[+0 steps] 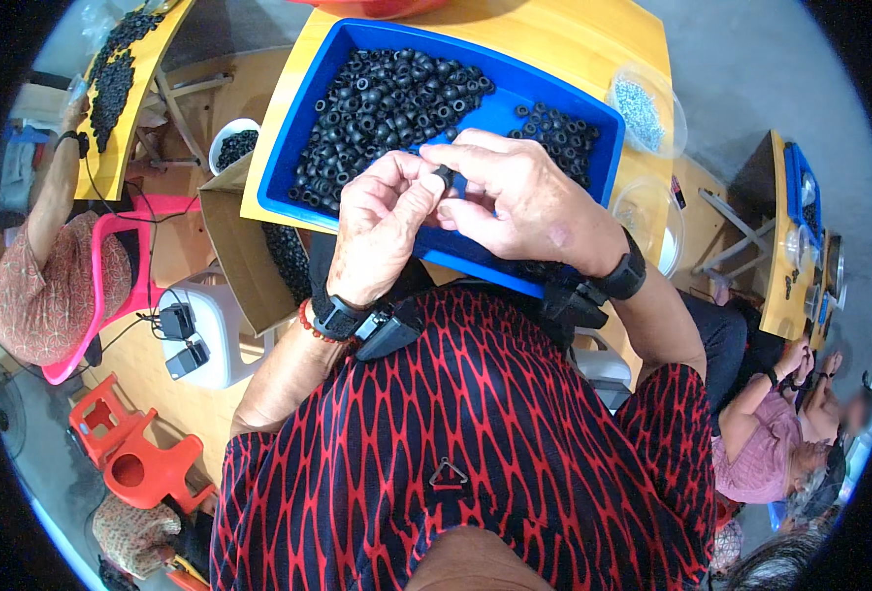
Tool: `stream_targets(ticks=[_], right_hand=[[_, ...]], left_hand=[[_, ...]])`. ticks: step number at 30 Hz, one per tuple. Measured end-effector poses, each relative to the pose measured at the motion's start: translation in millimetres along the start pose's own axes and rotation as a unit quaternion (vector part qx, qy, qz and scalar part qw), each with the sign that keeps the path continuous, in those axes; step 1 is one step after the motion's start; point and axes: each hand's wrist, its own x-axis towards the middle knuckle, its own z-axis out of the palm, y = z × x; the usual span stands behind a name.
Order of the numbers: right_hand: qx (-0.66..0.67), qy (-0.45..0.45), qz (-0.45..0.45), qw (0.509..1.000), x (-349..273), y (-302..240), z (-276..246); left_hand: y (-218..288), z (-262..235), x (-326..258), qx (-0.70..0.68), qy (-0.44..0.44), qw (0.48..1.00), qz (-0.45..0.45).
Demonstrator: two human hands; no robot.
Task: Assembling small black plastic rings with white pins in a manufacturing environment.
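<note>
Over the near side of a blue tray point(293, 158), my two hands meet around one small black ring-shaped part point(444, 174). My left hand point(372, 222) pinches it between thumb and fingers. From the other side, my right hand point(534, 197) curls its fingers and thumb about the same part, partly hiding it. A big heap of black ring-shaped parts point(387, 108) fills the tray's left and middle. To the right lies a smaller heap of black parts point(559, 133), partly behind my right hand.
Right of the tray sit a clear tub of small silvery pieces point(641, 108) and another clear tub point(649, 209) on the yellow table point(569, 39). To the left are a cardboard box point(227, 246), a white bowl point(217, 143), a white stool point(221, 345) and a pink chair point(111, 231). People work at nearby tables.
</note>
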Motion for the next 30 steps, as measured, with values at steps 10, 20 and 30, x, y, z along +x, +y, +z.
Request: stream_targets(ticks=[10, 20, 30], right_hand=[[0.085, 0.079, 0.011, 0.993, -2, 19, 12], [0.215, 0.107, 0.065, 0.969, 1, 16, 15], [0.317, 0.104, 0.116, 0.936, -3, 19, 16]], left_hand=[[1, -1, 2, -0.109, -0.01, 0.994, -0.011], [1, -10, 1, -0.206, -0.001, 0.978, -0.021], [4, -10, 1, -0.243, 0.016, 0.97, -0.006]])
